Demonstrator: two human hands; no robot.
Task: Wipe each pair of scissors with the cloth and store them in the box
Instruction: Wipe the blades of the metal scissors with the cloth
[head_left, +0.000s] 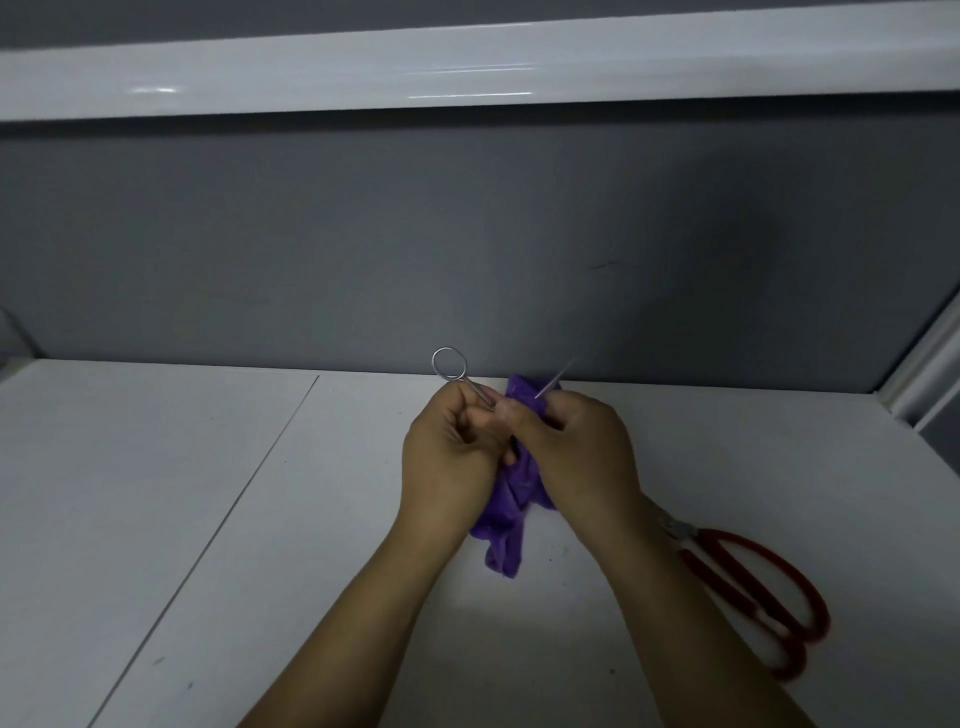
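The left hand (449, 452) pinches the thin wire shank of slim steel scissors (475, 389), with a round finger ring standing just above its fingertips. The right hand (576, 447) squeezes crumpled purple cloth (511, 499) around the blades. A needle-fine tip pokes out above that grip and soft folds hang below it. Red-handled scissors (727, 582) lie on the smooth white table (156, 493), beside the right forearm.

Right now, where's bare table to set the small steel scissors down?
Widest bare patch: white table left of the left hand, across the seam. Another lies right of the right hand, between the red-handled scissors and the grey back panel. Crowded: under the wrists, where the purple cloth hangs.
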